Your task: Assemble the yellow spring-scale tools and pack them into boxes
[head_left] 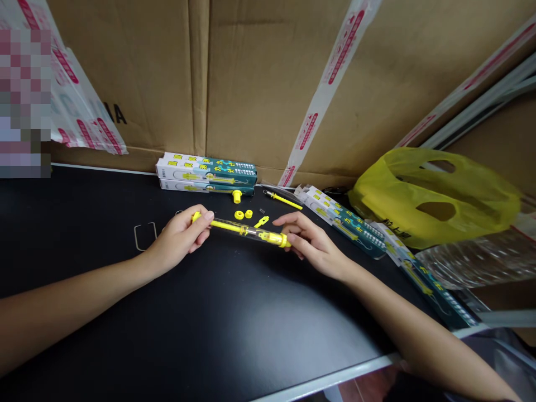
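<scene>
Above the black table, a tubular spring scale with a clear barrel and yellow ends is held slightly tilted, its right end lower. My left hand is closed round its left end, thumb on top. At the right end, my right hand pinches the yellow cap, with the index finger raised off it. Just behind lie a yellow flanged cap, two small yellow rings, a small spring and a flat yellow piece. Farther back rests a yellow rod with a metal hook end.
Stacked spring scale boxes stand against the cardboard wall. More boxes line the table's right side, beside a yellow plastic bag and clear plastic packaging. A bent metal wire lies left of my left hand.
</scene>
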`<state>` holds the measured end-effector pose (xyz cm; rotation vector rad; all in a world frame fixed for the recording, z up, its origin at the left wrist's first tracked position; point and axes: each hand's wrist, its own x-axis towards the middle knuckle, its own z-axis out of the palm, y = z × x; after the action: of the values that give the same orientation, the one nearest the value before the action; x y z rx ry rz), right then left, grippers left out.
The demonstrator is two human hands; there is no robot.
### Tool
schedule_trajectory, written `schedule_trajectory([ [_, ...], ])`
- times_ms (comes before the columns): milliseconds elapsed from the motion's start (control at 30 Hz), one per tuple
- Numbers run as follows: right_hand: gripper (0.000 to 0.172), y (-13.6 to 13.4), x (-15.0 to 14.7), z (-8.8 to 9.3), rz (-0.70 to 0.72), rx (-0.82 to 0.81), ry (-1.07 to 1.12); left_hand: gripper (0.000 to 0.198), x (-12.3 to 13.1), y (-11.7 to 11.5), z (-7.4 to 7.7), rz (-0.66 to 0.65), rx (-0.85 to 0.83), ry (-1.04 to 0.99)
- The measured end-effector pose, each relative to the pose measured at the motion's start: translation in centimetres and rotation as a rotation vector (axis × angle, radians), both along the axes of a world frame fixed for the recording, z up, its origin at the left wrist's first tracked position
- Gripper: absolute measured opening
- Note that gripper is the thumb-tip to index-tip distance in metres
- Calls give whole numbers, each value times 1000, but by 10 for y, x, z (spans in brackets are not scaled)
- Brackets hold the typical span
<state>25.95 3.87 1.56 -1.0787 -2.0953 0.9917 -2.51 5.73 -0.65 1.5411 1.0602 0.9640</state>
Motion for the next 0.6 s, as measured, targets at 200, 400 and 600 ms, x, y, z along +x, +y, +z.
schedule_trajectory([
  [200, 30, 0, 1, -3, -27, 16, -26, 33, 0, 0, 0, 6, 8, 16],
  [400, 31, 0, 0, -4, -37, 15, -52, 33, 0, 0, -1, 4, 2, 8],
  [600, 27, 0, -1, -2, -33, 14, -102, 32, -1, -1, 0, 1, -6, 8],
])
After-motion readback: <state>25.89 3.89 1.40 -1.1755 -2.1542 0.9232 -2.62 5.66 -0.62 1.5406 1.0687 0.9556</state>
